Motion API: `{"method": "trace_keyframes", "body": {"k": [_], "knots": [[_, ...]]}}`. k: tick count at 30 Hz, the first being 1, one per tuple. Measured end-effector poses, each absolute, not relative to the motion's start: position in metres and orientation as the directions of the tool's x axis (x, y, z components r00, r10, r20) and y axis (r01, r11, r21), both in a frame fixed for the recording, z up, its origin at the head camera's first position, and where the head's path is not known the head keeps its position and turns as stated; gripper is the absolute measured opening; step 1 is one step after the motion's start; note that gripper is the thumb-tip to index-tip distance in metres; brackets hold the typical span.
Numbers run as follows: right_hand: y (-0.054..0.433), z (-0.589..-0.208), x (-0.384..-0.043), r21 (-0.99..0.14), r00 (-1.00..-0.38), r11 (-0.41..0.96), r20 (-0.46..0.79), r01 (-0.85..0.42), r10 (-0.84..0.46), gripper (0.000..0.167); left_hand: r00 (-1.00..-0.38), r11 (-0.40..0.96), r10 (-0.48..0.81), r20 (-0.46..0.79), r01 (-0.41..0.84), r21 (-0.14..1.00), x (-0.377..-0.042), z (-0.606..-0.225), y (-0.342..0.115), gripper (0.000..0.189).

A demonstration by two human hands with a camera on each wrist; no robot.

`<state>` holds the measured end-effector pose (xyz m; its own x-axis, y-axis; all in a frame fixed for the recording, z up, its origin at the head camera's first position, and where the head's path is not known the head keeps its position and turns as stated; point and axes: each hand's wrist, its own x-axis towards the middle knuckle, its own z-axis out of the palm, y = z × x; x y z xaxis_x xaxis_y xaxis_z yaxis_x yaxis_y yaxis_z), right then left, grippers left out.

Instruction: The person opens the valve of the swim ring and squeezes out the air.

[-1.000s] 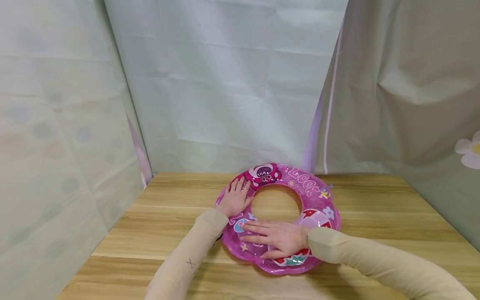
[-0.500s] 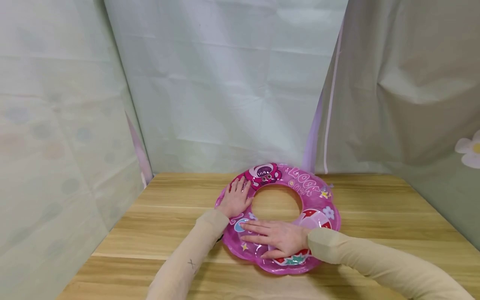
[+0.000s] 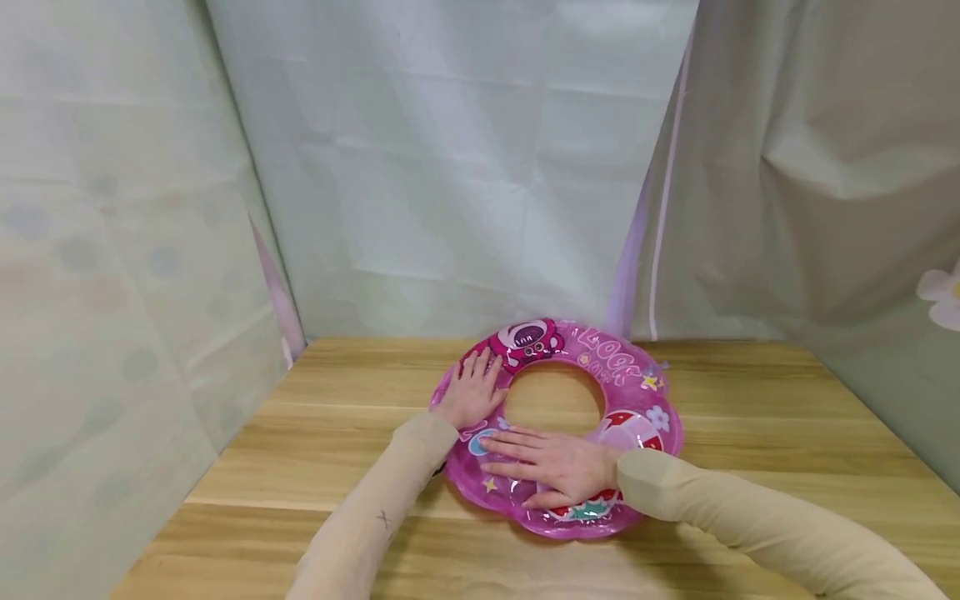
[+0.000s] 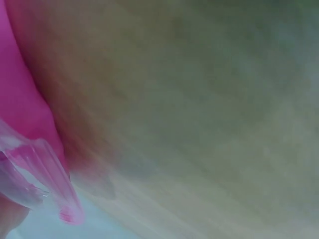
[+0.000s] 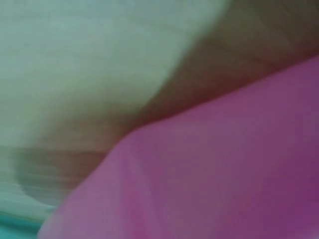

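Note:
A pink inflatable swim ring (image 3: 525,517) with cartoon prints and lettering lies flat on the wooden table (image 3: 315,467). My left hand (image 3: 472,396) rests on its left side, fingers extended toward the printed bear. Across the ring's near part lies my right hand (image 3: 558,467), palm down, fingers straight and pointing left. In the left wrist view the pink edge of the ring (image 4: 30,99) shows at the left with a clear plastic flap (image 4: 50,174), and a bit of skin at the lower corner. The right wrist view is mostly filled by blurred pink vinyl of the ring (image 5: 199,179).
Pale hanging sheets (image 3: 450,183) enclose the table at the back and on both sides. The ring's far edge lies close to the back sheet. Bare wood shows to the left and right of the ring.
The head view has tilted slightly, so the table and ring sit a little higher in it. Both hands keep their places on the ring.

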<state>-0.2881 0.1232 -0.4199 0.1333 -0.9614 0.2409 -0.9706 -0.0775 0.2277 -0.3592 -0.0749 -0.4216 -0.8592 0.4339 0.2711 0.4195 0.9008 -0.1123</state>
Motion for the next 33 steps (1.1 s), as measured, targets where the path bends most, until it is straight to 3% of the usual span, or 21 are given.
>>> {"method": "trace_keyframes", "body": {"k": [22,33], "knots": [[0.112,-0.377,-0.277,0.307,0.178,-0.133,0.124,-0.942,-0.976,0.051,-0.869,0.894,0.448,0.21,0.437,-0.098,-0.362,-0.426,-0.079,0.059],[0.112,-0.395,-0.279,0.258,0.103,-0.089,0.04,-0.962,-0.994,0.056,-0.858,0.886,0.463,0.221,0.455,-0.092,-0.362,-0.427,-0.076,0.06]]}}
